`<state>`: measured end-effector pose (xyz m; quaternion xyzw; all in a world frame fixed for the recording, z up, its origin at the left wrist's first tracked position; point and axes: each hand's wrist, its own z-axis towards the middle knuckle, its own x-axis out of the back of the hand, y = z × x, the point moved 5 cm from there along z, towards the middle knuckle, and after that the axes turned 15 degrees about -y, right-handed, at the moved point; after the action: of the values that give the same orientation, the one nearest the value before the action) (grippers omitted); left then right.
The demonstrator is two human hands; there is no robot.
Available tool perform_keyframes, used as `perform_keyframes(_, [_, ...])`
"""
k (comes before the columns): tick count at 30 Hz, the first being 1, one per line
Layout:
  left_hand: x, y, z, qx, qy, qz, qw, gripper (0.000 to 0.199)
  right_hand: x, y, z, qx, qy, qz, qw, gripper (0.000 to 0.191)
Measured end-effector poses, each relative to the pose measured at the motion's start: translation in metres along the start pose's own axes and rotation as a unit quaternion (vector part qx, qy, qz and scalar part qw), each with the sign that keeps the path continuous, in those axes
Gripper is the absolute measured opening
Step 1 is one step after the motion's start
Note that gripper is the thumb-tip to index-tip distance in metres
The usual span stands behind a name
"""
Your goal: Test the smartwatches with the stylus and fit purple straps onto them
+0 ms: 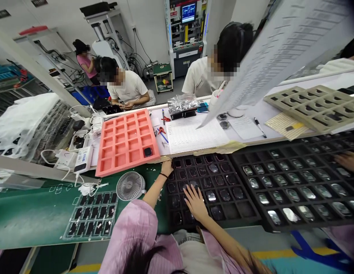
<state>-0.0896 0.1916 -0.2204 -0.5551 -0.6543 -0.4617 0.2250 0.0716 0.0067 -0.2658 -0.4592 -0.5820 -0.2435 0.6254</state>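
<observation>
A black foam tray (248,220) with dark rounded pieces in its pockets lies in front of me. My left hand (167,168) is at the tray's far left corner, by the shelf edge; its fingers are mostly hidden, so what it touches is unclear. Spread over the tray's left-middle pockets, my right hand (196,203) has its fingers apart and grips nothing visible. Left of the tray, a round grey fan (130,186) rests on the green table (36,213). Beyond it, a pink tray (122,165) holds one dark piece (148,152) in its near right pocket.
A second black tray (275,227) adjoins on the right, with another person's hand (349,161) over its far side. A clear tray (92,215) lies left. Papers (194,135), pens and beige trays (316,106) occupy the shelf. A hanging sheet (259,49) crosses upper right.
</observation>
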Motion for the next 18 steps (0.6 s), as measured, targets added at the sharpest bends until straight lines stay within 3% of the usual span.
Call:
perform_keyframes(4, [-0.001,0.024,-0.003,-0.053,0.015,-0.007,0.998,0.045,0.018,0.013,-0.002,0.025,0.004,0.046,0.999,0.051])
perform_keyframes(8, [0.005,0.043,0.012,-0.085,-0.012,0.009,0.996,0.046,0.036,0.049,-0.002,-0.022,0.039,0.062,0.997,0.049])
perform_keyframes(11, [0.015,0.051,0.022,-0.094,-0.037,0.031,0.994,0.043,0.037,0.072,-0.004,-0.04,0.036,0.055,0.997,0.048])
perform_keyframes(14, [0.024,0.057,0.025,-0.102,-0.051,0.055,0.992,0.034,0.036,0.081,-0.006,-0.014,0.029,0.059,0.998,0.045])
perform_keyframes(18, [0.028,0.06,0.016,-0.107,-0.027,0.061,0.992,0.029,0.045,0.086,-0.006,-0.018,0.048,0.117,0.992,0.042])
